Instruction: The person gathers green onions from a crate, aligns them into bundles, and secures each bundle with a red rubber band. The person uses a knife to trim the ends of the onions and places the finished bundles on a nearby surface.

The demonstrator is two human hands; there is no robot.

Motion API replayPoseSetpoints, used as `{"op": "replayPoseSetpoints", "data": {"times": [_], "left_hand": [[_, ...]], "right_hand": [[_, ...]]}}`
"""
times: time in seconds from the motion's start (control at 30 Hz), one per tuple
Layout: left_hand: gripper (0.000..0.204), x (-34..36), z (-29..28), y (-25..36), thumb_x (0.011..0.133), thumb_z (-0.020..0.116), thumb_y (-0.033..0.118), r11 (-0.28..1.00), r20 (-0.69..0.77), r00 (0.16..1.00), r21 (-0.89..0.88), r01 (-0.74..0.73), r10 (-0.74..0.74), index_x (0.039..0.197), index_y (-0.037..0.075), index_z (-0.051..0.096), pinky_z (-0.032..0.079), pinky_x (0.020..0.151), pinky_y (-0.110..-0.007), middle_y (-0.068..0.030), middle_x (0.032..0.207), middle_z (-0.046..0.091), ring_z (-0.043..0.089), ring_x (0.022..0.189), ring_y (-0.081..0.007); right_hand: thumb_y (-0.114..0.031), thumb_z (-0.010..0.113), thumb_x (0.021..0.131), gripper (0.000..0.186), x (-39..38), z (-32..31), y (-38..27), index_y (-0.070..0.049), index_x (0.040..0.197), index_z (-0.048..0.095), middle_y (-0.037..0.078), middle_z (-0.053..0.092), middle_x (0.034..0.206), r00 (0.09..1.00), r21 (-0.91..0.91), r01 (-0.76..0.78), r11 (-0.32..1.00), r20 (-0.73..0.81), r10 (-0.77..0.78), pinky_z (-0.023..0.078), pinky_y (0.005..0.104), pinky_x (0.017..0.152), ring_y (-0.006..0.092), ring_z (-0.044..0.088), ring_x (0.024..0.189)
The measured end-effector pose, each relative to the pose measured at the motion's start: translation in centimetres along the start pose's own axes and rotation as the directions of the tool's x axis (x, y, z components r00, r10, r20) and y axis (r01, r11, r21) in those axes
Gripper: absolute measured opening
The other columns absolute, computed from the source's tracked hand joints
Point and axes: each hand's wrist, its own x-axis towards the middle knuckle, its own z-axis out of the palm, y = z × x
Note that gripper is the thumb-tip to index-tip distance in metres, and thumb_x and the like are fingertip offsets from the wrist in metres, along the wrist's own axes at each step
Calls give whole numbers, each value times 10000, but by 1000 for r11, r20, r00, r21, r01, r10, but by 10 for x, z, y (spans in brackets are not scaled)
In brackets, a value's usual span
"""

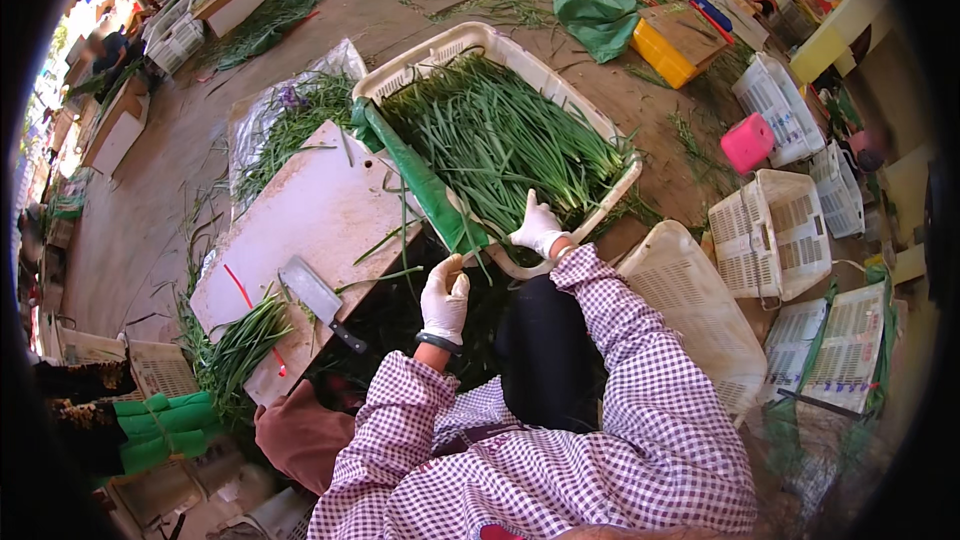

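Note:
A cream plastic crate [462, 37] full of long green chives [500, 130] lies in front of me, with a folded green sheet [425, 185] over its left edge. My right hand [540, 226], in a white glove, is at the crate's near rim beside the pale stem ends, fingers stretched. Left of it, just short of the crate, my gloved left hand [445, 305] is raised with fingers bent and thumb apart, nothing visible in it. A cleaver [312, 290] rests on a stained white board [300, 205]. Beside it lies a bunch of chives [250, 340] with a red strip.
A shallow cream crate [700, 315] leans by my right arm, with white crates [768, 235] beyond it. A pink container [748, 144] and a yellow box [663, 50] stand farther right. Loose chives [300, 115] lie on clear plastic left of the full crate. Other people sit far off.

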Motion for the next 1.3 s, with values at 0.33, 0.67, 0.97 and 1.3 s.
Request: {"op": "replayPoseSetpoints", "data": {"times": [0.33,0.67,0.97,1.3], "left_hand": [[284,46,59,19,830,593,55,962,56,993,247,-115,104,1112,22,619,510,752,-292,-97,944,612,627,799,-190],[245,68,69,-16,881,563,59,993,107,993,118,28,-41,1112,-12,605,514,719,-265,-66,980,649,625,808,-135],[276,70,55,-3,907,542,64,987,160,982,-115,115,-96,1172,3,588,482,804,-249,-43,1026,639,597,896,-119],[310,112,89,-4,927,479,106,883,249,888,-181,434,-386,1213,27,568,489,795,-274,-90,1130,639,627,981,-185]], "right_hand": [[-343,799,682,1142,-1,7,4,-67,1491,41,289,386,1341,1000,90,-31,995,5,30,457,408,969,375,517,1176],[-257,757,683,1018,3,9,8,-139,1480,135,248,483,1179,997,57,-14,998,-75,18,526,431,820,385,622,970],[-275,793,612,967,64,-28,51,45,1385,307,227,601,1151,972,542,86,836,138,-190,472,331,903,313,605,1018],[-331,720,760,840,84,-99,74,67,1386,324,158,483,1329,881,724,-170,668,415,-226,364,333,966,233,473,1147]]}}
